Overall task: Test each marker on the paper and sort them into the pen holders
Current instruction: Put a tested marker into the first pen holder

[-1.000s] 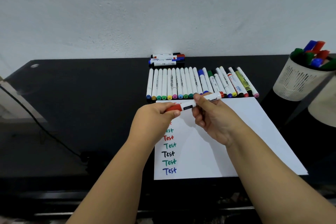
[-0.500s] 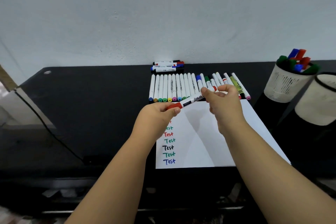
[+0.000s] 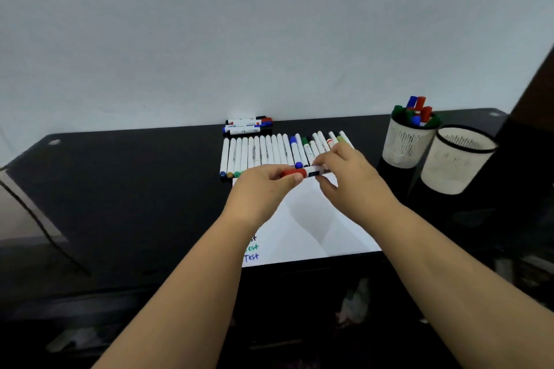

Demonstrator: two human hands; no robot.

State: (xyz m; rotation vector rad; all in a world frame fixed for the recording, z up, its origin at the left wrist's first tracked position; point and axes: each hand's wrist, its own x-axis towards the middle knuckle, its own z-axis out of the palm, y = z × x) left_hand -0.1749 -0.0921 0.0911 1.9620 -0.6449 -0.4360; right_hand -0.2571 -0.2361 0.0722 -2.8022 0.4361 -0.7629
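A red-capped marker (image 3: 302,172) is held level above the top edge of the paper (image 3: 314,219). Its cap is pinched by the left hand (image 3: 263,186); its white barrel is gripped by the right hand (image 3: 350,177). Two pen holders (image 3: 409,141) are placed at the right of the table (image 3: 135,189).

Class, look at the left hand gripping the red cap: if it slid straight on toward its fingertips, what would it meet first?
Probably the right hand, which holds the same red marker just beyond the left hand; depth is hard to judge.
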